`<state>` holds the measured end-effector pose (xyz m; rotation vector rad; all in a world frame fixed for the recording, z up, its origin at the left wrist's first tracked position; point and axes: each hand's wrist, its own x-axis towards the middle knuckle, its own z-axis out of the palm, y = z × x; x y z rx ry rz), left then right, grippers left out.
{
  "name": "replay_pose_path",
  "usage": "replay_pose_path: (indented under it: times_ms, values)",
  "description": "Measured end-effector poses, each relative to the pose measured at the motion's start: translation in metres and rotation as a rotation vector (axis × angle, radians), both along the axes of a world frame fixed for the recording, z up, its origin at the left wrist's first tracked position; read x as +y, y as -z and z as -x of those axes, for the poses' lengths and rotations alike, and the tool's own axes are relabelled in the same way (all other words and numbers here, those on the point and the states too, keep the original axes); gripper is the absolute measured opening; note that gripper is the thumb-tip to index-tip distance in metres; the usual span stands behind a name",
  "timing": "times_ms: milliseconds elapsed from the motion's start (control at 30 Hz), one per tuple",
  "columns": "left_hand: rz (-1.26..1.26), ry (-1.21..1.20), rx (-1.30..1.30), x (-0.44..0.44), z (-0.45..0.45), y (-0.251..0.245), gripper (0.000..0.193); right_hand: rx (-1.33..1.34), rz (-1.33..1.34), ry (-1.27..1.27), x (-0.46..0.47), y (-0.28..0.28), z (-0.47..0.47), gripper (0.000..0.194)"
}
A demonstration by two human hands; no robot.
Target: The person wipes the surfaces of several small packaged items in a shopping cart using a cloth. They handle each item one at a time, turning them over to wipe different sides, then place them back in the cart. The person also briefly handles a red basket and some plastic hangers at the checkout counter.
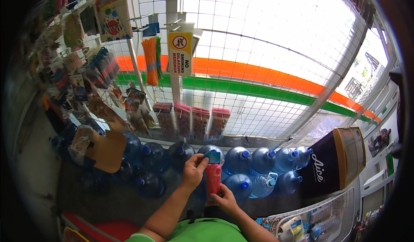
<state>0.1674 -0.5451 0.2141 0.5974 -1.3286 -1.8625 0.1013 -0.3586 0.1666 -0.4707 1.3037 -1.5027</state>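
Note:
My left hand [194, 171] pinches the blue header card [213, 158] of a slim packet between thumb and fingers. The packet's pinkish-red bundle [213, 177] hangs upright below the card, apparently in clear wrap. Lower down, my right hand [226, 199] grips the bundle's bottom end. Behind the packet stand large blue water gallon bottles [238, 160]. Up on the wire grid [245, 80], similar-looking orange and green bundles [150, 60] hang from a hook beside a yellow and white no-smoking sign [180, 53].
Pink-topped card packs [200, 122] hang low on the grid. Crowded hooks of packaged goods [103, 67] fill the left. An opened cardboard box [108, 151] rests over bottles. A dark freezer [326, 164] stands right, near a wire basket [310, 222] of goods. Something red [110, 227] lies lower left.

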Motion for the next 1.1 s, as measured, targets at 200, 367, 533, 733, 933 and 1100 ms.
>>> replay_pose_path:
  times_ms: [200,367,533,733,933,1100]
  values:
    - [0.004,-0.067,0.022,-0.016,0.026,-0.025,0.005,0.012,0.034,-0.073,-0.026,-0.005,0.036,0.051]
    - [0.072,-0.233,0.109,-0.027,0.052,-0.053,0.008,0.222,0.121,-0.131,-0.052,-0.021,0.067,0.055]
    - [0.095,-0.306,0.116,-0.048,0.051,-0.091,0.009,0.293,0.23,-0.203,-0.085,-0.052,0.081,0.055]
    - [0.11,-0.382,0.232,-0.091,0.03,-0.137,0.01,0.324,0.316,-0.297,-0.141,-0.098,0.076,0.052]
    - [0.084,-0.421,0.281,-0.145,-0.002,-0.17,0.008,0.273,0.332,-0.267,-0.2,-0.121,0.046,0.052]
    - [0.057,-0.332,0.333,-0.192,-0.03,-0.19,0.007,0.526,0.35,-0.23,-0.251,-0.14,0.025,0.059]
